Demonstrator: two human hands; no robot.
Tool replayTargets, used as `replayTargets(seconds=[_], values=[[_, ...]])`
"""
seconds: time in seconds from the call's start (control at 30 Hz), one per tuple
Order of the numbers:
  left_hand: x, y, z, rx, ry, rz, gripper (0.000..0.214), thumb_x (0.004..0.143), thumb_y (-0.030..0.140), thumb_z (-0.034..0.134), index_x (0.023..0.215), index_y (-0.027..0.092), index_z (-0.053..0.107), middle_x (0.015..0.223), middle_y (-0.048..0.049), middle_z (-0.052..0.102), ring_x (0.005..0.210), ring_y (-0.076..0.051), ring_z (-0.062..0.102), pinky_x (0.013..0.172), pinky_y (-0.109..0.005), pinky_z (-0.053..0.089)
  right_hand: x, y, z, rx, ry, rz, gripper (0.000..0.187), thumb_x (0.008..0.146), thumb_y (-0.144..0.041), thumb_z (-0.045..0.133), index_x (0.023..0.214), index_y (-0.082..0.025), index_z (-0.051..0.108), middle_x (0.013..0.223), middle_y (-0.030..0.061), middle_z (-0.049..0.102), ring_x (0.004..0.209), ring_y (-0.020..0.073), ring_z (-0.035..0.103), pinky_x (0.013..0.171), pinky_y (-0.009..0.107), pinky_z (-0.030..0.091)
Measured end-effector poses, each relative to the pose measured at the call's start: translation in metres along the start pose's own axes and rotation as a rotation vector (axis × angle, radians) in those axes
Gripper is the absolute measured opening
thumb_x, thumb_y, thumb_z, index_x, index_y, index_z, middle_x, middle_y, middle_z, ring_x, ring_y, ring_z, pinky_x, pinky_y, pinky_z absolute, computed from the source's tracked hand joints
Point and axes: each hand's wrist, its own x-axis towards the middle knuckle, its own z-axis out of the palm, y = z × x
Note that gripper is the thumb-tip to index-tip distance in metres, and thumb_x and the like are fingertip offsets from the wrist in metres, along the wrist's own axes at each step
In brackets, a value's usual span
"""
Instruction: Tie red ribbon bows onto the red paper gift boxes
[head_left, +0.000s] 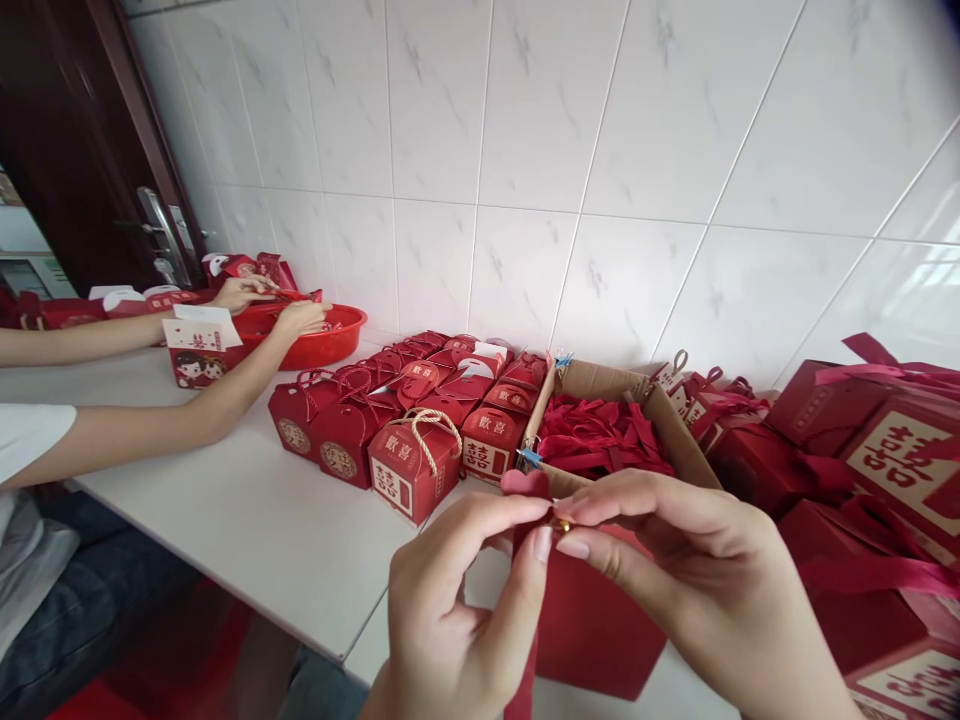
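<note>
From the head view, my left hand [457, 610] and my right hand [697, 580] meet low in the middle, just above a plain red box [592, 630] that stands on the white surface [262, 520] in front of me. My left grip is pinched, thumb and forefinger closed on a small red heart tag [525, 483], which sticks up above my fingertips. My right grip is pinched too, its fingertips closed on a tiny gold piece [562, 524] right beside the tag; what that piece is I cannot tell, it is too small. A red ribbon [525, 680] hangs down under my left hand.

Behind my hands sits an open cardboard box [660, 420] full of red ribbons. To its left stand rows of closed red gift boxes [405, 420], the nearest with a cord handle. To my right more red boxes [877, 470] are piled up.

At far left another person's arms reach to a red basin [330, 340], both hands at its rim.
</note>
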Motion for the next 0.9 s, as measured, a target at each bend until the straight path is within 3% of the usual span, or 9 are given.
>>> replayTargets(seconds=[0.1, 0.33, 0.9], values=[[0.001, 0.001, -0.002, 0.017, 0.024, 0.031, 0.026, 0.077, 0.002, 0.064, 0.093, 0.022, 0.065, 0.083, 0.0007, 0.071, 0.072, -0.012, 0.069, 0.066, -0.018, 0.056, 0.001, -0.001, 0.000, 0.018, 0.004, 0.003, 0.015, 0.075, -0.010, 0.074, 0.083, -0.022, 0.072, 0.083, 0.0014, 0.076, 0.078, 0.0170, 0.073, 0.073, 0.022, 0.061], [0.002, -0.007, -0.009, 0.097, -0.134, 0.075, 0.028, 0.080, 0.003, 0.062, 0.098, 0.024, 0.059, 0.083, 0.0023, 0.067, 0.072, -0.010, 0.067, 0.066, -0.015, 0.053, -0.001, -0.003, -0.001, 0.048, 0.004, 0.009, 0.018, 0.072, -0.007, 0.075, 0.080, -0.022, 0.072, 0.079, 0.0002, 0.075, 0.073, 0.0145, 0.072, 0.064, 0.017, 0.060], [0.001, -0.011, -0.009, 0.121, -0.145, 0.106, 0.026, 0.082, 0.003, 0.059, 0.096, 0.024, 0.057, 0.078, 0.0015, 0.066, 0.068, -0.011, 0.065, 0.061, -0.018, 0.051, 0.001, -0.002, -0.003, 0.020, -0.018, -0.007, 0.008, 0.076, -0.013, 0.074, 0.078, -0.021, 0.072, 0.073, 0.0015, 0.074, 0.068, 0.0153, 0.071, 0.062, 0.021, 0.060]])
